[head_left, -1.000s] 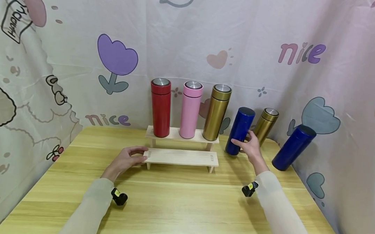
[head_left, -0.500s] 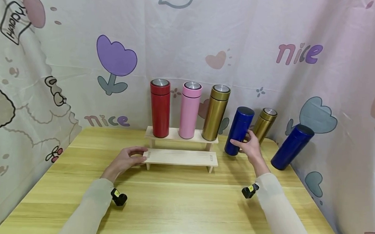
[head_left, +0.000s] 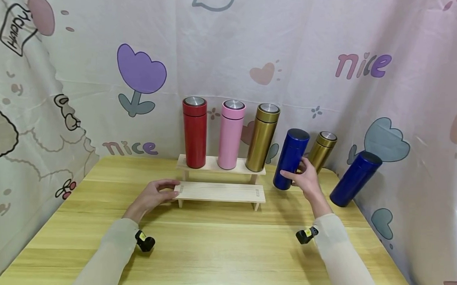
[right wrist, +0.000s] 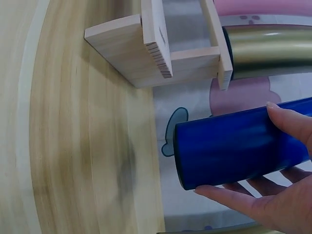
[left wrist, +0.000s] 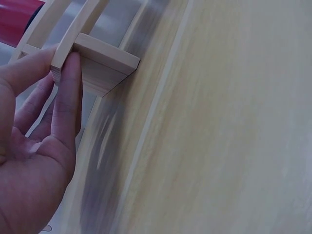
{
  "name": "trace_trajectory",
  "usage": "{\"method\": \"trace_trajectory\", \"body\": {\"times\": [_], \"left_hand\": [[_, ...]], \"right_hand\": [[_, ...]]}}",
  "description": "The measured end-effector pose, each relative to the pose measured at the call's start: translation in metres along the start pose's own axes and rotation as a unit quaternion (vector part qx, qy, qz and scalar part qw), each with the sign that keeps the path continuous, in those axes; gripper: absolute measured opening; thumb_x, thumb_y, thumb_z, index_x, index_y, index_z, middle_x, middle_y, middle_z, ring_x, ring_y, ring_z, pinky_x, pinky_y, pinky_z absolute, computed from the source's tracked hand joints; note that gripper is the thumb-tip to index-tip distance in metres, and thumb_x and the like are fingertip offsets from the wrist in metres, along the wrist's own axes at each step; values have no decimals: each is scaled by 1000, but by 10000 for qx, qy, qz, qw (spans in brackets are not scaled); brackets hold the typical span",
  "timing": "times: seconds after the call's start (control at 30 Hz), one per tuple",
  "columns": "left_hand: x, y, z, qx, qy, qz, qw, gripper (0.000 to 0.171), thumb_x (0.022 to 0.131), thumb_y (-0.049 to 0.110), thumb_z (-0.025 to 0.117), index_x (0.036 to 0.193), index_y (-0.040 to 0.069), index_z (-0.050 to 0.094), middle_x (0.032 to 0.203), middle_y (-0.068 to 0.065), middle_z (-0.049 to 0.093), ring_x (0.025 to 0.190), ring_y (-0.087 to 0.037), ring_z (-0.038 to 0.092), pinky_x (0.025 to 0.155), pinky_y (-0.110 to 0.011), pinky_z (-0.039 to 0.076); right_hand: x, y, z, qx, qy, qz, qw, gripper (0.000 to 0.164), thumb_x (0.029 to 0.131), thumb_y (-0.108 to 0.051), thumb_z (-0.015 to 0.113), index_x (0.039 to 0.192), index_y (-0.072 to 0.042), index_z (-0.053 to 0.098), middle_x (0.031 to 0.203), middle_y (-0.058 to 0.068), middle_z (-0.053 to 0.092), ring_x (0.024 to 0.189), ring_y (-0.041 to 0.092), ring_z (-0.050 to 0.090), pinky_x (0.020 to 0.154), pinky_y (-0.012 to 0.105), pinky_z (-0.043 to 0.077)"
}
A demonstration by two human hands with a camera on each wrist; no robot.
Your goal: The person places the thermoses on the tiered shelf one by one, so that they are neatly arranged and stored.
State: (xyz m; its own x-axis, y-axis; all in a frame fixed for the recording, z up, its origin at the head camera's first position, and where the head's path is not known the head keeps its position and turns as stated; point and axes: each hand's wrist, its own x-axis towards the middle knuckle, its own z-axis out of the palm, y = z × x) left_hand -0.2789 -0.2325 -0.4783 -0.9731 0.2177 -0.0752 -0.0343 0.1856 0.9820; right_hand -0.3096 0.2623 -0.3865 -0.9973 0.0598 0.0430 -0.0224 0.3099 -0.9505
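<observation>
A two-step wooden stand (head_left: 220,192) is on the table, its left lower end pinched between the thumb and fingers of my left hand (head_left: 152,197). In the left wrist view, the fingertips meet the lower step's end (left wrist: 68,48). My right hand (head_left: 307,180) grips a blue thermos bottle (head_left: 290,158) right of the stand. The right wrist view has this bottle (right wrist: 239,146) between thumb and fingers, its base seemingly just off the table. Red (head_left: 195,134), pink (head_left: 231,136) and gold (head_left: 262,139) thermos bottles stand in a row on the upper step.
A second gold thermos (head_left: 321,151) stands behind the right hand, partly hidden. Another blue thermos (head_left: 355,180) stands near the table's right edge. A patterned curtain (head_left: 213,52) hangs behind and beside the wooden table (head_left: 216,252).
The blue thermos in my right hand has shifted only very slightly. My left hand stays on the stand. The whole head view has drifted a little.
</observation>
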Motion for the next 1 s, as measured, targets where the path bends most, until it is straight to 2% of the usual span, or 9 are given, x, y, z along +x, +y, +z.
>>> {"method": "trace_trajectory", "body": {"times": [0.47, 1.0], "left_hand": [[2, 0, 0, -76, -13, -49, 10000, 56, 97, 12, 73, 145, -6, 51, 142, -27, 52, 97, -9, 67, 87, -25, 62], [1, 3, 2, -10, 82, -195, 9998, 56, 97, 15, 73, 146, -2, 53, 145, -26, 51, 100, -13, 65, 88, -24, 62]], "right_hand": [[-14, -12, -5, -180, -232, 19, 9996, 96, 89, -22, 82, 164, -11, 22, 162, 27, 38, 146, 47, 42, 104, 65, 51], [-24, -26, -4, -170, -697, -176, 9973, 98, 88, -21, 83, 164, -11, 21, 159, 28, 41, 142, 48, 46, 101, 64, 54]]}}
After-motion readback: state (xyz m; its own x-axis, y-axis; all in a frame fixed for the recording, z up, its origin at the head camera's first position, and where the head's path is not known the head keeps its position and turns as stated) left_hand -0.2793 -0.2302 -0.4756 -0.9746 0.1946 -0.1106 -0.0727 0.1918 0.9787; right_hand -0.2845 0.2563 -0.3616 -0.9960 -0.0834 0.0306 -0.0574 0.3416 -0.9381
